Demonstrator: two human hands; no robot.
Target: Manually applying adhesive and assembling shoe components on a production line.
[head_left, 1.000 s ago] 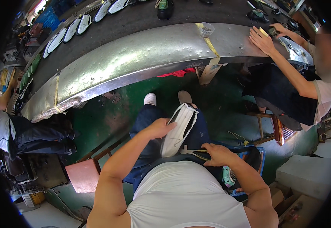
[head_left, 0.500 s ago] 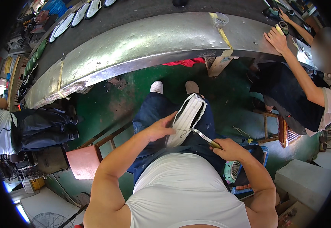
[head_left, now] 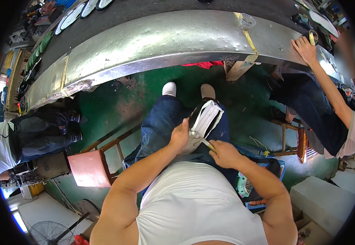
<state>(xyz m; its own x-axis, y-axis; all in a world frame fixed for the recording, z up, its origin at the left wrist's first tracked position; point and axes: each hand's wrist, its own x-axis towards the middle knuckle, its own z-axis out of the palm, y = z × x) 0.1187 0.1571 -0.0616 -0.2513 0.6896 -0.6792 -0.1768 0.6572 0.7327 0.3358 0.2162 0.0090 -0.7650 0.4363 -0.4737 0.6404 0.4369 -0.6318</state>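
A shoe upper (head_left: 207, 117) lies bottom up on my lap, its pale sole side facing me and its edges black and white. My left hand (head_left: 180, 136) is closed around the shoe's left side, with the thumb along its edge. In my right hand (head_left: 227, 155) I grip metal pincers (head_left: 206, 143) by their handles. The jaws reach the shoe's near half, close to my left fingers. Whether they pinch the material is too small to tell.
Ahead runs a metal-edged bench (head_left: 144, 38) with a clear cup (head_left: 246, 21) of small bits and white soles (head_left: 69, 19). A pink-topped stool (head_left: 89, 168) stands left. A co-worker's hand (head_left: 306, 50) rests on the bench at right; another person (head_left: 43, 130) is at left.
My right hand has moved left and the pincers now meet the shoe near my left hand. My left hand has shifted slightly up along the shoe's side.
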